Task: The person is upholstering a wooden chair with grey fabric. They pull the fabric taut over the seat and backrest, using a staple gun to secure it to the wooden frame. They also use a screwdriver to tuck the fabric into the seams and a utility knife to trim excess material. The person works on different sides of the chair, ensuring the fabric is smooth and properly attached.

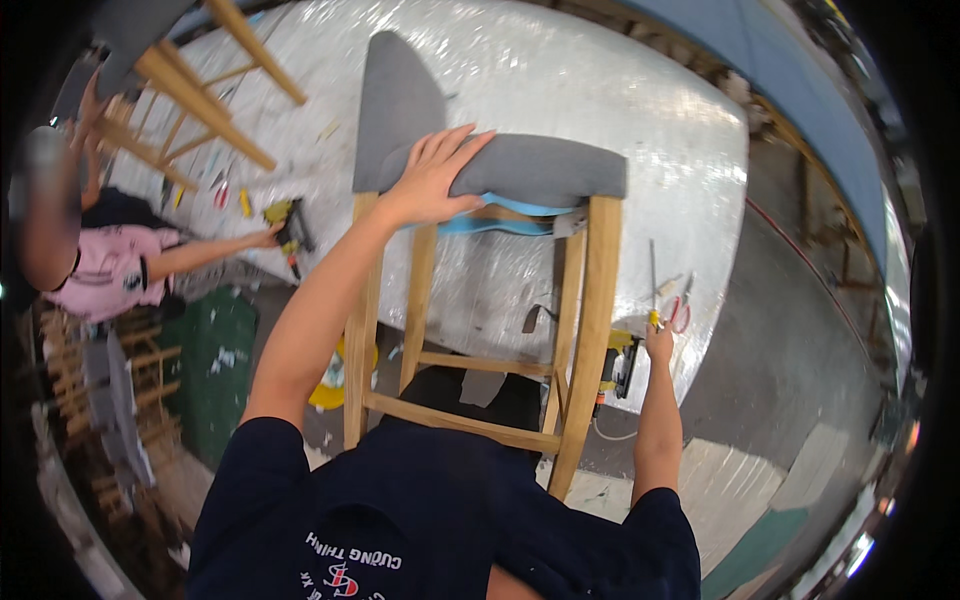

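Observation:
A chair with grey upholstery (545,165) and pale wooden legs (597,290) rests against the table edge, its legs pointing toward me. Blue edging (515,228) shows under the loose fabric at the seat's underside. My left hand (437,178) lies spread over the grey seat near its backrest (393,112). Over at the table's right edge, my right hand (659,343) is closed around the yellow handle of a screwdriver (653,275), whose shaft points away from me. Beside that hand are a red-handled cutting tool (682,314) and a staple gun (622,362).
The table (590,75) has a shiny wrapped top with scraps. At left, a person in a pink shirt (115,268) has a hand on another staple gun (288,228), near a second chair (190,90). Wooden frames (140,400) stand lower left. A red hose (800,255) runs at right.

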Demonstrator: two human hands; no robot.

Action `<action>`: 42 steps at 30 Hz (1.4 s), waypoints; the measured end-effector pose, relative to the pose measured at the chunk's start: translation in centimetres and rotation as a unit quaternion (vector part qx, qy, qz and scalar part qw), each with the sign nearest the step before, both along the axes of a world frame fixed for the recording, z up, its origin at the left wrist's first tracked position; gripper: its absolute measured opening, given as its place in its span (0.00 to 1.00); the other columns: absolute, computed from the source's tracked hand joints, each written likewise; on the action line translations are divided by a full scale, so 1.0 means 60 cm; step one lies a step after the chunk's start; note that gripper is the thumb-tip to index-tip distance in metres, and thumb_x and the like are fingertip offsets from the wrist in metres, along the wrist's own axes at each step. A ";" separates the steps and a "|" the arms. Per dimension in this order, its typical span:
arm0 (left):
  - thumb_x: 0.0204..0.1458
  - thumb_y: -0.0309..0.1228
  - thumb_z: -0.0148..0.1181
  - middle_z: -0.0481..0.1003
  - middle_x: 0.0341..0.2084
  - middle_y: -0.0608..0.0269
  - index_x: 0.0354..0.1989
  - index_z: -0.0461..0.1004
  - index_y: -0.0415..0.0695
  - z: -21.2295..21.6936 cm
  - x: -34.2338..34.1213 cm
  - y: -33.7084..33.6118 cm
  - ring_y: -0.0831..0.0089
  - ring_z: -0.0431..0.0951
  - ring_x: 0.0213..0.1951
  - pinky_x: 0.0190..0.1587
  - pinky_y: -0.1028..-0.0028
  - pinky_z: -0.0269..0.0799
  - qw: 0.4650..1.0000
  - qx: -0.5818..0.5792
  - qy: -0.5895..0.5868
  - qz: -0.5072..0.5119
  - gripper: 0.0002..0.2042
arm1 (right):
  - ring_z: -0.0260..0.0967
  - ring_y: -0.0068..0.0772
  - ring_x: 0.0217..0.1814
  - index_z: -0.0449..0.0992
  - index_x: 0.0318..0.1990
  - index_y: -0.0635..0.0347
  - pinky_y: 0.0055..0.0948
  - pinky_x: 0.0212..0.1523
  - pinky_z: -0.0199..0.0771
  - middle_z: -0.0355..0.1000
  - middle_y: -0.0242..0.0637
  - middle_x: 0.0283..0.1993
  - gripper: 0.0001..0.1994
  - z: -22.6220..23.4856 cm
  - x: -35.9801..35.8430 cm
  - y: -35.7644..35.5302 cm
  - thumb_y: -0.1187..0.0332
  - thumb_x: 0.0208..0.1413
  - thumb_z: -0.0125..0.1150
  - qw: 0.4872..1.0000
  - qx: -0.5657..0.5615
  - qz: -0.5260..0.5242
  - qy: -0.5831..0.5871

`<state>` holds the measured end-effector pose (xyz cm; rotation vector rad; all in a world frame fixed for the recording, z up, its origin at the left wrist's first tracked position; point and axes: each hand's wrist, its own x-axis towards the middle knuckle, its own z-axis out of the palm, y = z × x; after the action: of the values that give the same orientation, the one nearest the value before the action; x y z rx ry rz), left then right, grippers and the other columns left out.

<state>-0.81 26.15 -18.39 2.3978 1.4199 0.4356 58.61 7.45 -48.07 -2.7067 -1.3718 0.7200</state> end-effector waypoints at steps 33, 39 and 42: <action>0.57 0.42 0.65 0.60 0.73 0.58 0.79 0.54 0.65 -0.062 -0.003 -0.009 0.55 0.58 0.72 0.75 0.50 0.44 0.994 0.098 -0.047 0.029 0.41 | 0.71 0.39 0.23 0.81 0.62 0.40 0.38 0.28 0.72 0.75 0.36 0.27 0.19 0.720 -0.470 0.046 0.64 0.63 0.67 0.872 0.195 0.445 -0.056; 0.56 0.42 0.66 0.60 0.73 0.58 0.79 0.54 0.65 -0.064 -0.001 -0.008 0.55 0.58 0.72 0.75 0.50 0.45 0.994 0.094 -0.044 0.037 0.41 | 0.70 0.39 0.22 0.81 0.62 0.39 0.39 0.26 0.71 0.72 0.35 0.24 0.19 0.736 -0.480 0.049 0.63 0.63 0.67 0.875 0.185 0.439 -0.082; 0.56 0.42 0.67 0.61 0.72 0.59 0.79 0.55 0.65 -0.066 0.000 -0.006 0.56 0.59 0.71 0.74 0.50 0.46 0.993 0.104 -0.048 0.040 0.41 | 0.69 0.39 0.21 0.81 0.62 0.40 0.39 0.26 0.70 0.70 0.35 0.23 0.19 0.748 -0.487 0.054 0.63 0.63 0.67 0.873 0.180 0.441 -0.105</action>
<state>-0.79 25.79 -22.38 2.4462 1.4964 0.7422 29.40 10.70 -3.17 -1.8192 -2.5140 0.1115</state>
